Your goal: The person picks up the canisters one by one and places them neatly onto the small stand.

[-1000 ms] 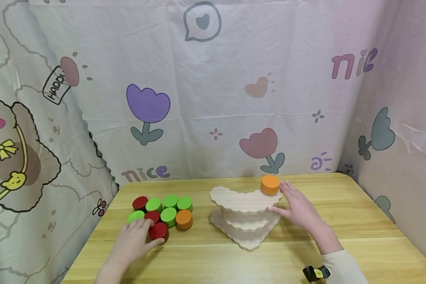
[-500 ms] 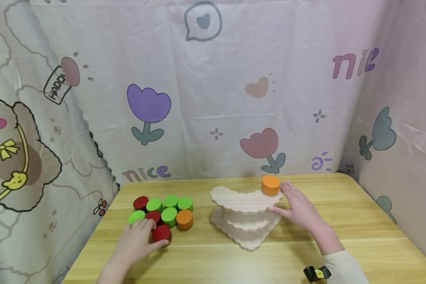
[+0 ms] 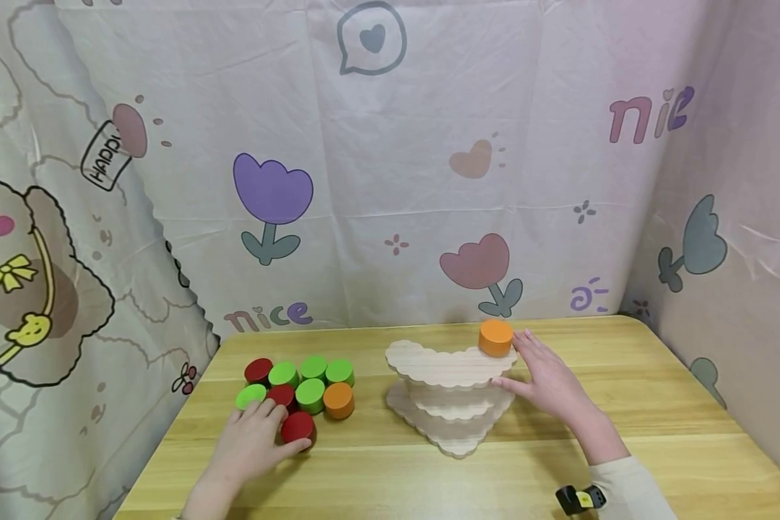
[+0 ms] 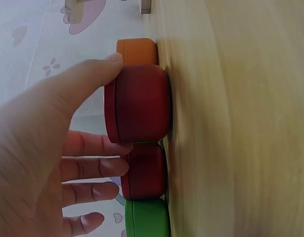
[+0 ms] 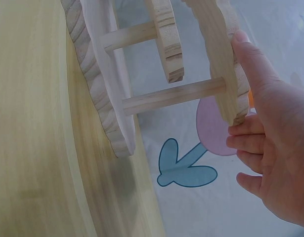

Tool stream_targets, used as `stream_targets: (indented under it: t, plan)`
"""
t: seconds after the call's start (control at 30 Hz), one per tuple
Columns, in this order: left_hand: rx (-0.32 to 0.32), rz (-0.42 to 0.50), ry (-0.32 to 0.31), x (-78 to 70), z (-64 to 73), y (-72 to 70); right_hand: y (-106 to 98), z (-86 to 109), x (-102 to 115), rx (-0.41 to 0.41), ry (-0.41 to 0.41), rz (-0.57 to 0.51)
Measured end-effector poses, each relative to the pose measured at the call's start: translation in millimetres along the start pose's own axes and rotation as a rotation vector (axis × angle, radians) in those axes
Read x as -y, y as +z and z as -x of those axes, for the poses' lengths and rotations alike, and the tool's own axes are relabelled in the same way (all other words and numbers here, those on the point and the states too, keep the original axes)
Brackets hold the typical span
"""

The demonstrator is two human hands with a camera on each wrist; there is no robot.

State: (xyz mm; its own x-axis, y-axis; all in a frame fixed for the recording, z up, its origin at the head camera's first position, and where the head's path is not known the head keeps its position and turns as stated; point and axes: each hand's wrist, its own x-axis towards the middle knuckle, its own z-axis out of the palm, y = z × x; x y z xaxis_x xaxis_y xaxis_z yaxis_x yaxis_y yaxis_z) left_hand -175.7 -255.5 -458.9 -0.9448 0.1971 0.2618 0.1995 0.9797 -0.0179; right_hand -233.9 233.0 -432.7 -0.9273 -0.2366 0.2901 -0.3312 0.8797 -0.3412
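My left hand (image 3: 245,442) holds a red round tin (image 3: 297,429) between thumb and fingers. In the left wrist view this red tin (image 4: 142,106) shows a lid seam; the thumb tip meets its rim on one side, the index fingertip lies at the other. A second red tin (image 4: 147,173) stands just beyond. My right hand (image 3: 546,375) rests against the right end of a tiered wooden stand (image 3: 448,367), fingers mostly straight. Its thumb touches the top tier's edge in the right wrist view (image 5: 226,59). An orange tin (image 3: 496,339) sits on that tier beside the fingertips.
Several green tins (image 3: 310,396), more red tins (image 3: 258,371) and another orange tin (image 3: 339,401) stand close together at the table's left. A printed cloth (image 3: 364,180) hangs behind the wooden table (image 3: 390,484). Dowels (image 5: 171,96) join the stand's tiers.
The red tin in my left hand has shifted slightly right and towards me, apart from the other tins. My right hand, the stand and its orange tin look unmoved.
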Motion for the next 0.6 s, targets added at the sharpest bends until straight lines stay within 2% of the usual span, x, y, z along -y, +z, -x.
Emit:
stream_targets:
  t: [0.4,0.6]
  plan:
    - [-0.061,0.014,0.048,-9.1,-1.6,-3.5,0,-0.5,0,0.005,0.003,-0.001]
    - [-0.113,0.011,0.100,-17.7,-6.5,-8.4,-1,-0.5,0,0.002,0.006,-0.002]
